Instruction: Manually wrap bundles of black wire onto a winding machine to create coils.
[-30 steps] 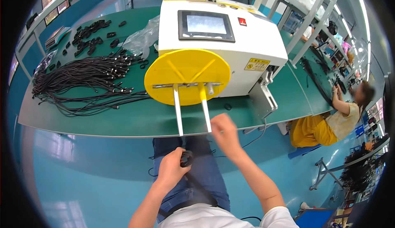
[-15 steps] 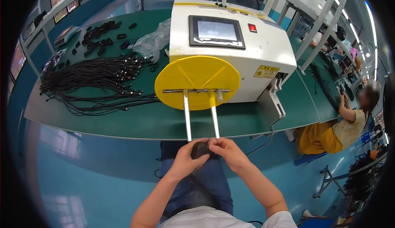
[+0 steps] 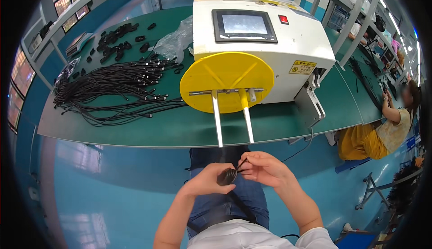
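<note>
A small coil of black cable (image 3: 226, 176) sits in my left hand (image 3: 209, 179), its thumb and fingers wrapped round it, over my lap in front of the table edge. Close beside it, my right hand (image 3: 264, 168) pinches a thin black strand (image 3: 242, 164) that runs from the coil; whether this is a cable end or a tie I cannot tell. Just beyond my hands, two metal rods (image 3: 218, 121) stick out toward me from a yellow disc (image 3: 227, 71) on the white winding machine (image 3: 270, 55). Nothing is wound on the rods.
Many black cables (image 3: 112, 85) lie bundled on the green table (image 3: 108, 132) at left, with several small black coils (image 3: 114, 46) and a clear plastic bag (image 3: 173, 40) behind. A metal bracket (image 3: 310, 105) juts from the machine's right side. A co-worker (image 3: 378, 132) sits at far right.
Both hands have drawn back from the rod ends toward me. My right hand has moved off the coil to the right, pulling a strand. The view has shifted slightly.
</note>
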Demonstrator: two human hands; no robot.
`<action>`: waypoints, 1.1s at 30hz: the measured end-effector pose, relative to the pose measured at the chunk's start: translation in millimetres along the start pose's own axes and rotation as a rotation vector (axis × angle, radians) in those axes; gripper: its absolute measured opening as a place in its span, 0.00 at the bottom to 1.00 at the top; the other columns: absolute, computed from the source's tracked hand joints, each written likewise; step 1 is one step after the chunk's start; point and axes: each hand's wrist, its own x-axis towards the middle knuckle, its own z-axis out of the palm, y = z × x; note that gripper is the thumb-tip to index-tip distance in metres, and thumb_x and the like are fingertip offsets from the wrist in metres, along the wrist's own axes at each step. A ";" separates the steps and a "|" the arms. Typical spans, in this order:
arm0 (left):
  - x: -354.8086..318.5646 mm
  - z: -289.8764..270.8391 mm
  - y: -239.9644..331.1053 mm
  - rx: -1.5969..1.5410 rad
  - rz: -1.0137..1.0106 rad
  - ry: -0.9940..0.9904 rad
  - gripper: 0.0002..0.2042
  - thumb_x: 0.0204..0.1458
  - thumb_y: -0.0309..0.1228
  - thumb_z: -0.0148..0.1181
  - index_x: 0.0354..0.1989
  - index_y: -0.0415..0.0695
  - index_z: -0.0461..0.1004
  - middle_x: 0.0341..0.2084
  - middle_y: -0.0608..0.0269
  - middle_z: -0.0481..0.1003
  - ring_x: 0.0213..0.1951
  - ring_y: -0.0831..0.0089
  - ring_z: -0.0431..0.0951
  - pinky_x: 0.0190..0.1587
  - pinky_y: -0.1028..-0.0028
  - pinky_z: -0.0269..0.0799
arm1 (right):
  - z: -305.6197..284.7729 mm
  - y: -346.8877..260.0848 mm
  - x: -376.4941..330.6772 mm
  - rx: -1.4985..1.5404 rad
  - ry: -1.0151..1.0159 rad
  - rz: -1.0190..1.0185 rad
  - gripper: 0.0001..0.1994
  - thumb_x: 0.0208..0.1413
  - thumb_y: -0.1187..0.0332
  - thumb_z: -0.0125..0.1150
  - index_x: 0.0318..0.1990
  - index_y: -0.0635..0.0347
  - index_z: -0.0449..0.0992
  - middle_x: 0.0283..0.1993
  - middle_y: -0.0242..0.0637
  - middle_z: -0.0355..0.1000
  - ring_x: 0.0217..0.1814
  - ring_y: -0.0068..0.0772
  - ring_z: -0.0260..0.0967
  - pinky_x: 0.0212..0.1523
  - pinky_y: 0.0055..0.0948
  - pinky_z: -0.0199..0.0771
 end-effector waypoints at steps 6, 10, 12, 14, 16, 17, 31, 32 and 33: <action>-4.4 -1.0 9.2 1.000 0.163 0.405 0.14 0.33 0.23 0.65 0.28 0.37 0.66 0.21 0.55 0.71 0.24 0.60 0.73 0.27 0.68 0.68 | -3.1 1.7 -0.7 -0.323 0.005 0.128 0.15 0.56 0.70 0.54 0.48 0.70 0.71 0.24 0.27 0.62 0.26 0.19 0.57 0.27 0.19 0.57; 4.5 4.7 -7.7 1.156 0.151 0.577 0.14 0.31 0.23 0.66 0.27 0.38 0.66 0.23 0.51 0.73 0.28 0.53 0.74 0.30 0.63 0.69 | 4.1 14.3 11.5 0.134 -0.016 0.006 0.16 0.56 0.69 0.55 0.50 0.66 0.72 0.26 0.27 0.65 0.27 0.17 0.58 0.26 0.18 0.58; 8.4 -1.1 -14.9 1.192 0.150 0.621 0.15 0.31 0.23 0.66 0.26 0.38 0.66 0.24 0.51 0.73 0.29 0.51 0.74 0.31 0.62 0.69 | 22.4 27.5 11.2 -0.125 0.053 -0.062 0.16 0.56 0.70 0.54 0.50 0.66 0.72 0.26 0.28 0.66 0.28 0.19 0.59 0.28 0.18 0.59; 9.0 -11.1 -17.8 1.118 0.173 0.649 0.14 0.32 0.22 0.66 0.27 0.39 0.66 0.23 0.54 0.72 0.27 0.56 0.74 0.30 0.65 0.69 | 42.5 45.1 10.0 -0.642 0.177 -0.206 0.16 0.55 0.72 0.54 0.51 0.65 0.72 0.28 0.30 0.68 0.29 0.21 0.62 0.31 0.18 0.61; 6.8 -13.3 -15.8 1.080 0.188 0.649 0.14 0.32 0.22 0.66 0.27 0.39 0.66 0.22 0.56 0.72 0.26 0.59 0.74 0.30 0.67 0.69 | 45.9 65.6 7.1 -0.586 0.166 -0.237 0.15 0.55 0.73 0.54 0.50 0.64 0.73 0.29 0.30 0.69 0.30 0.20 0.62 0.32 0.17 0.62; 4.3 -14.2 -9.7 0.920 0.185 0.623 0.14 0.33 0.21 0.66 0.27 0.39 0.66 0.21 0.58 0.71 0.26 0.62 0.72 0.30 0.68 0.68 | 45.9 71.9 8.3 -0.536 0.147 -0.268 0.13 0.55 0.73 0.54 0.48 0.63 0.74 0.31 0.29 0.71 0.31 0.19 0.62 0.33 0.17 0.62; 9.7 -3.8 -10.8 0.664 0.505 0.625 0.16 0.34 0.22 0.66 0.32 0.38 0.67 0.28 0.58 0.66 0.29 0.66 0.70 0.32 0.73 0.67 | 25.9 32.4 23.3 -0.038 0.054 -0.202 0.07 0.54 0.71 0.56 0.38 0.63 0.76 0.35 0.31 0.73 0.34 0.18 0.66 0.35 0.17 0.63; 10.3 -2.0 -10.6 0.663 0.504 0.626 0.16 0.34 0.22 0.66 0.32 0.38 0.67 0.28 0.58 0.66 0.29 0.66 0.70 0.32 0.73 0.67 | 34.0 28.9 21.3 -0.168 0.110 -0.226 0.07 0.54 0.70 0.57 0.38 0.63 0.76 0.34 0.31 0.73 0.33 0.17 0.66 0.34 0.17 0.62; 10.8 1.2 -9.4 0.734 0.485 0.666 0.17 0.34 0.22 0.66 0.33 0.38 0.67 0.28 0.58 0.66 0.29 0.64 0.70 0.33 0.72 0.67 | 42.0 25.9 19.3 -0.299 0.165 -0.249 0.07 0.54 0.70 0.58 0.38 0.63 0.76 0.33 0.30 0.73 0.32 0.17 0.65 0.34 0.17 0.62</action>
